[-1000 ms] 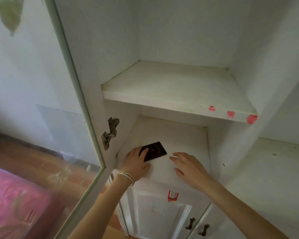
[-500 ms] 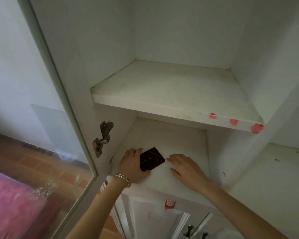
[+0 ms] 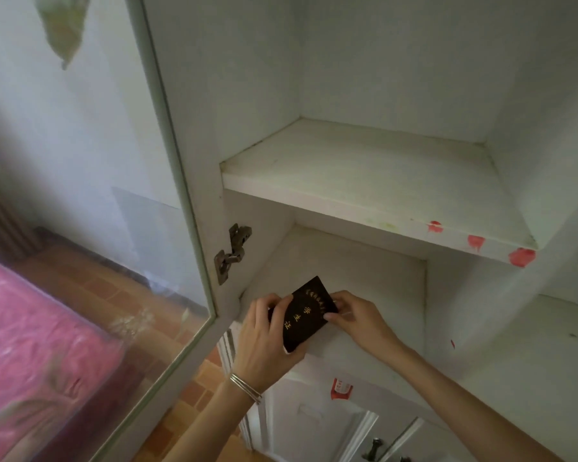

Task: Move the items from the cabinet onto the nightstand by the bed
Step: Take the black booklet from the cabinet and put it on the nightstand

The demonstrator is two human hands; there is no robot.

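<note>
A white cabinet (image 3: 397,78) fills the right and far side. Its upper shelf (image 3: 364,175) is scuffed and has three red marks (image 3: 521,256) along the front edge. Its glass door (image 3: 114,228) stands open to the left on a metal hinge (image 3: 232,251). Through the pane show a pale wall (image 3: 30,128), a floor (image 3: 114,288) of reddish-brown tiles and, near left, a bed (image 3: 30,345) under a pink cover. Near and low are white panelled doors (image 3: 314,425) with dark handles (image 3: 374,448). The light is soft and dim.

Dark booklet (image 3: 306,315) — gold lettering — tilted, held.
</note>
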